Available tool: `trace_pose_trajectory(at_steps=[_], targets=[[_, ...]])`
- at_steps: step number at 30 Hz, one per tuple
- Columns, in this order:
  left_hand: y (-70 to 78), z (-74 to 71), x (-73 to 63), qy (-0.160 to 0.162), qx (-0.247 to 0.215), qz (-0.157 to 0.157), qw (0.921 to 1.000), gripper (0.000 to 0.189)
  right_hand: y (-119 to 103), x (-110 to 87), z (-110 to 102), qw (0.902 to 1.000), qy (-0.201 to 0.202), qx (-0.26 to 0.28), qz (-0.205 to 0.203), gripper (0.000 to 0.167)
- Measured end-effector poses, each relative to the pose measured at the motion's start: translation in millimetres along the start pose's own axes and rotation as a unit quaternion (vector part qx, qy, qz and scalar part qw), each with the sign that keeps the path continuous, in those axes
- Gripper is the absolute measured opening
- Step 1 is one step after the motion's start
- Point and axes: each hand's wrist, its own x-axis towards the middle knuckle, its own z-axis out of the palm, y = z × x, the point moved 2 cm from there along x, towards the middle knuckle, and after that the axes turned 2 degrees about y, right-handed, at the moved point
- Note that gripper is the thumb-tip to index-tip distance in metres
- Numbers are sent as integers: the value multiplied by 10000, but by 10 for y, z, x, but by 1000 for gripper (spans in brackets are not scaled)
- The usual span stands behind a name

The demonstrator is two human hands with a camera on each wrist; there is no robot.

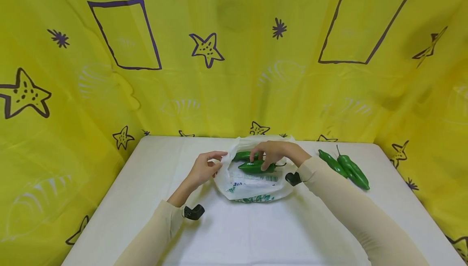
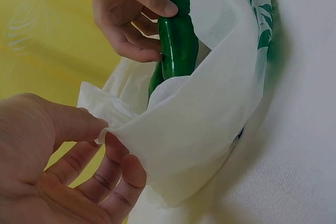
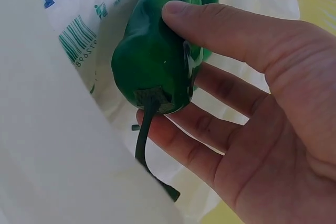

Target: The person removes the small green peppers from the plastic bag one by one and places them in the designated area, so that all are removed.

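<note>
A white plastic bag (image 1: 239,193) with green print lies with its mouth spread on the table. My right hand (image 1: 274,151) is inside the mouth and holds a long green pepper (image 1: 252,167) between thumb and fingers. In the right wrist view the thumb presses the side of this pepper (image 3: 147,56), whose thin curved stem points down. Behind it in the bag lies a second green pepper (image 1: 240,156), partly covered by the hand. On the left, my left hand (image 2: 63,161) pinches the bag's rim (image 2: 121,124) between thumb and forefinger.
Two more green peppers, one on the left (image 1: 332,163) and one on the right (image 1: 354,171), lie side by side on the white table (image 1: 234,233), beyond my right forearm. A yellow curtain (image 1: 234,87) with drawn stars hangs around the table's back and sides.
</note>
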Motion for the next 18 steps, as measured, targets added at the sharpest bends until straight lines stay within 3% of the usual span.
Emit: trace_pose_trajectory(at_steps=[7,18], targets=[[-41,10,11,12,19,-19,10000,40,-45,-54,-34,9999,-53,-51,92,40],[7,4,4,-28,12,-86,10000,41,-128,-207,-169,9996,117,31,-255,39]])
